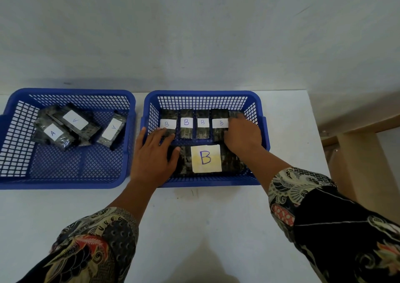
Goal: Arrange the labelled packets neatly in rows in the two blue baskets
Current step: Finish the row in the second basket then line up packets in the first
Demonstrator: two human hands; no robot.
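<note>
Packets labelled B [186, 124] are lined up in a row along the far side of the right blue basket [257, 101], with a larger B packet [206, 158] laid flat nearer the front wall. Both hands are lowered into that basket: the left hand [154, 153] is spread flat, fingers apart, against the leftmost packet, while the right hand [242, 134] is curled over a packet at the row's right end. Three A packets [74, 120] are left jumbled in the left blue basket [65, 92] on the white desk [194, 217].

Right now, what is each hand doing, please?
Left hand: open, flat on the B packets.
Right hand: over the row's right end; grip cannot be told.
</note>
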